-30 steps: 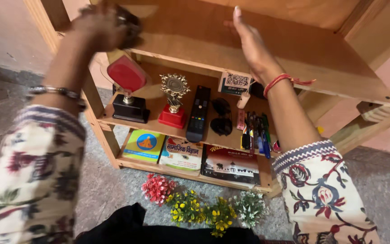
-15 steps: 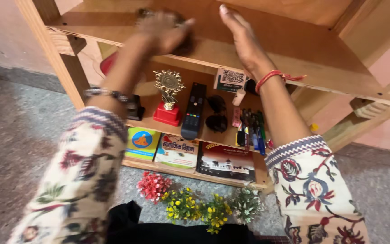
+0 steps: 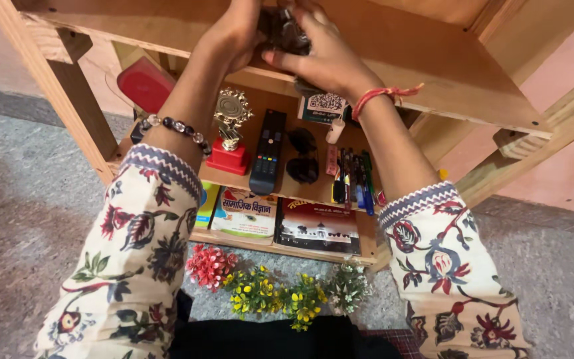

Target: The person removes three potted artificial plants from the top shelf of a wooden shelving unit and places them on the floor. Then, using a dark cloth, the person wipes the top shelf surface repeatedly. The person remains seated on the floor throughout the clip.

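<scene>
both hands meet on the top shelf (image 3: 433,73) at twelve o'clock: the left hand (image 3: 237,33) and right hand (image 3: 323,56) are clamped around a small dark object (image 3: 282,30), equally near, its axis hidden.

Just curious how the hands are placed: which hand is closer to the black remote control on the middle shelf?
Left, slightly. Both hands are on the top shelf above the remote: the left hand almost straight above it, the right hand further toward its right.

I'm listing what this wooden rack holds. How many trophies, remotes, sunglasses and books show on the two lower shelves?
Trophies: 2, a gold one and a red one
Remote: 1
Sunglasses: 1
Books: 3
Total: 7
</scene>
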